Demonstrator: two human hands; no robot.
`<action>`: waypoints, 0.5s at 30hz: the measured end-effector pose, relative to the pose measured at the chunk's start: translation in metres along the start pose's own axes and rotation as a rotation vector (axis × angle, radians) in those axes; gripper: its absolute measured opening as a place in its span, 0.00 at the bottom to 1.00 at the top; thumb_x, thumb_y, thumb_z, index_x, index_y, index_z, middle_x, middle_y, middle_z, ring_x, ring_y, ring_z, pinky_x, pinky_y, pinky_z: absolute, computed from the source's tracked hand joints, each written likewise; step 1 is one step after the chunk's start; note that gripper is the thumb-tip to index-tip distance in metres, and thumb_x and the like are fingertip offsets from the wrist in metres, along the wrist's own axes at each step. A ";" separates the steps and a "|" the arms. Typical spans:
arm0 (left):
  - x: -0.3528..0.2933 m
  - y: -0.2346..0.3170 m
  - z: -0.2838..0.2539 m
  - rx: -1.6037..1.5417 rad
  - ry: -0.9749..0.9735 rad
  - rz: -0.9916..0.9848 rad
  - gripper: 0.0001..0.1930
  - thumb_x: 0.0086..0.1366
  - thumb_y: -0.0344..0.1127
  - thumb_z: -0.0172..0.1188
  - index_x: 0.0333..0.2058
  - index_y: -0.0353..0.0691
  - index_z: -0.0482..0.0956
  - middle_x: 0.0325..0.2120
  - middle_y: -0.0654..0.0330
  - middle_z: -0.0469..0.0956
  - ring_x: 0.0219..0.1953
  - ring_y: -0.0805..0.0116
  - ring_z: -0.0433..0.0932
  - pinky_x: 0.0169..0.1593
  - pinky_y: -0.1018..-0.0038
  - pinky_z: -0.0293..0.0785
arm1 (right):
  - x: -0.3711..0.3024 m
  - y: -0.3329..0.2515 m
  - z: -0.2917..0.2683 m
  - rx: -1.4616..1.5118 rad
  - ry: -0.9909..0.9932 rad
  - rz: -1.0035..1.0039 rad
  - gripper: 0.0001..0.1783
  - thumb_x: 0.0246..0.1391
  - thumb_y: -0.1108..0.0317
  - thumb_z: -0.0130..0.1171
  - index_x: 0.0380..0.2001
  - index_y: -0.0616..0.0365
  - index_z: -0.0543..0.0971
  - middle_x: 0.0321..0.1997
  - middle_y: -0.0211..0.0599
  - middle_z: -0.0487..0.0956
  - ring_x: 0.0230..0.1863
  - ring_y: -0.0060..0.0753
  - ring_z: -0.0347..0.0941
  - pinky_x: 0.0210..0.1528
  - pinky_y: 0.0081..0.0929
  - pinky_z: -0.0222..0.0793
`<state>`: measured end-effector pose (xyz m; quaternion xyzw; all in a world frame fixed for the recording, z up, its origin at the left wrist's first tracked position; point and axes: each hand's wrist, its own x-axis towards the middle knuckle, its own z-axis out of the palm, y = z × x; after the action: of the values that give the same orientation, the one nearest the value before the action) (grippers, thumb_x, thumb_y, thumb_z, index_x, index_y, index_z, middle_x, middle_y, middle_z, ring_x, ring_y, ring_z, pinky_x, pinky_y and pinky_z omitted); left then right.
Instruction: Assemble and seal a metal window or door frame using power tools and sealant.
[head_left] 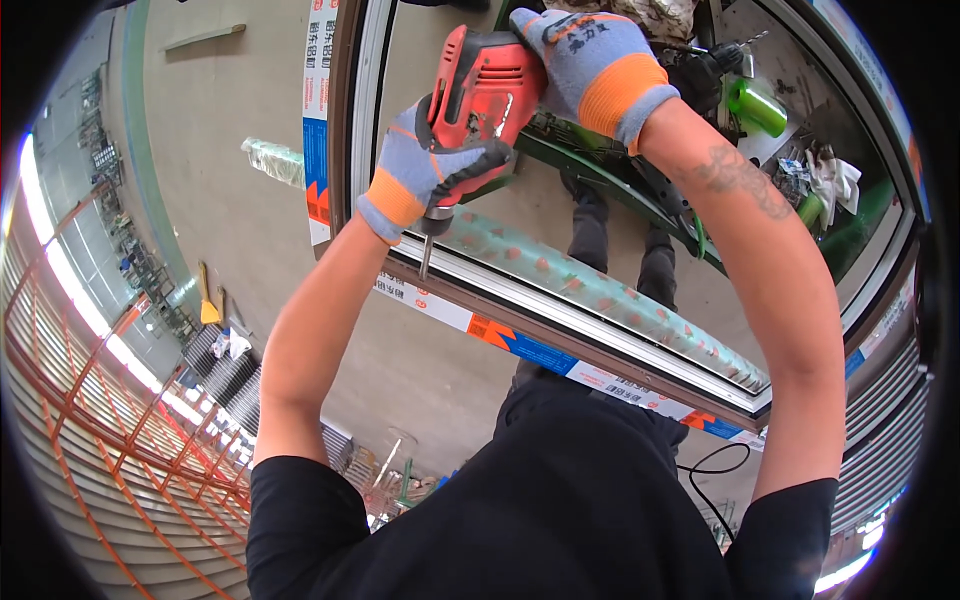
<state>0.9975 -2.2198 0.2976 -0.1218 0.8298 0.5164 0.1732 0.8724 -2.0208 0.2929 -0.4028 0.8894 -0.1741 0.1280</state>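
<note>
A red power drill [489, 95] is held over the near left corner of a brown and silver metal window frame [590, 317]. My left hand [420, 165], in a grey and orange glove, is closed round the drill's front part. At the drill's rear end is my right hand [590, 65], gloved alike and closed on it; part of its grip is hidden. The drill's metal bit [427, 255] points down toward the frame's near rail, close to the corner. Whether the tip touches the rail, I cannot tell. Printed protective film [540, 348] covers the frame's outer edge.
Inside the frame's opening, a green workbench [620, 180] carries a black cordless drill [705, 75], a green bottle [757, 107] and scraps. A wrapped bar [590, 285] lies along the near rail. At left are a yellow broom [208, 300] and orange racking [120, 450].
</note>
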 end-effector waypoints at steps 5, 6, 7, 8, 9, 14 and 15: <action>0.001 -0.006 0.000 0.036 0.002 -0.008 0.29 0.48 0.50 0.77 0.43 0.36 0.79 0.32 0.58 0.82 0.33 0.71 0.78 0.41 0.72 0.76 | 0.002 -0.002 -0.001 0.006 -0.068 0.020 0.18 0.49 0.61 0.58 0.42 0.59 0.74 0.34 0.44 0.80 0.37 0.46 0.80 0.36 0.39 0.75; 0.001 -0.003 0.000 0.097 -0.018 -0.011 0.29 0.48 0.50 0.76 0.43 0.36 0.79 0.32 0.58 0.82 0.32 0.71 0.78 0.41 0.71 0.76 | 0.001 0.000 0.008 -0.042 -0.061 0.046 0.21 0.49 0.60 0.61 0.45 0.57 0.73 0.38 0.44 0.80 0.39 0.46 0.80 0.39 0.39 0.75; 0.001 0.001 0.001 0.158 -0.037 -0.014 0.29 0.48 0.50 0.76 0.43 0.36 0.79 0.32 0.57 0.82 0.31 0.70 0.78 0.41 0.71 0.76 | -0.001 0.001 0.015 -0.091 -0.054 0.072 0.25 0.48 0.58 0.64 0.48 0.54 0.72 0.42 0.43 0.80 0.41 0.46 0.80 0.42 0.39 0.75; 0.002 0.005 0.004 0.158 -0.036 -0.015 0.29 0.48 0.50 0.76 0.43 0.36 0.79 0.32 0.57 0.82 0.31 0.70 0.78 0.41 0.71 0.76 | -0.005 0.002 0.018 -0.091 -0.053 0.071 0.25 0.48 0.58 0.64 0.48 0.54 0.72 0.42 0.43 0.80 0.41 0.46 0.80 0.42 0.39 0.75; 0.003 0.010 0.009 0.142 -0.048 0.024 0.29 0.48 0.50 0.76 0.43 0.36 0.79 0.31 0.57 0.82 0.31 0.69 0.78 0.41 0.71 0.76 | -0.012 0.003 0.019 -0.067 -0.046 0.091 0.25 0.48 0.58 0.64 0.48 0.54 0.71 0.41 0.43 0.80 0.41 0.46 0.80 0.41 0.38 0.76; 0.006 0.002 0.011 0.133 -0.102 0.066 0.29 0.48 0.51 0.76 0.43 0.36 0.79 0.31 0.57 0.83 0.32 0.66 0.80 0.41 0.70 0.76 | -0.020 0.006 0.027 -0.032 -0.015 0.124 0.26 0.48 0.58 0.65 0.50 0.53 0.71 0.40 0.41 0.79 0.40 0.46 0.80 0.39 0.37 0.76; 0.005 0.003 0.009 0.149 -0.086 0.061 0.30 0.48 0.51 0.76 0.42 0.36 0.79 0.31 0.56 0.83 0.33 0.65 0.80 0.41 0.69 0.77 | -0.015 0.006 0.026 -0.042 -0.023 0.110 0.26 0.48 0.58 0.65 0.49 0.53 0.71 0.40 0.41 0.80 0.40 0.46 0.80 0.39 0.38 0.76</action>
<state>0.9931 -2.2103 0.2945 -0.0607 0.8611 0.4629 0.2015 0.8875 -2.0107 0.2678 -0.3581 0.9121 -0.1434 0.1390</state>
